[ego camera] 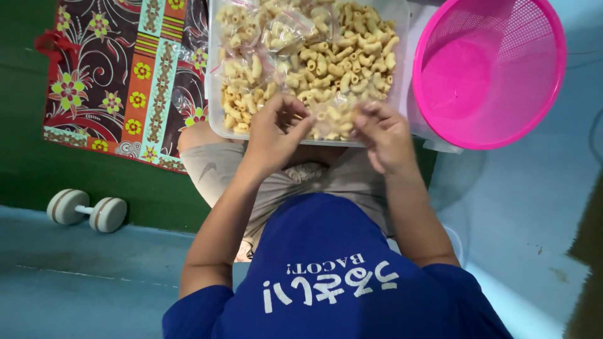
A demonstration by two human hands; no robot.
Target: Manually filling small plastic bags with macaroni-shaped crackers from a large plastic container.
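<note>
A clear plastic tub [214,119] full of pale elbow-shaped pasta pieces [342,59] rests on my knees. Several small clear bags of pasta [251,59] lie in its left and far part. My left hand [273,132] and my right hand [383,135] meet at the tub's near edge. Both pinch the top of a small clear bag of pasta [333,122] held between them, fingers curled on the plastic.
A pink mesh basket [490,69] stands to the right of the tub on a pale blue floor. A patterned dark cloth [125,75] lies on green matting at the left. A small grey dumbbell [86,210] rests at the matting's near edge.
</note>
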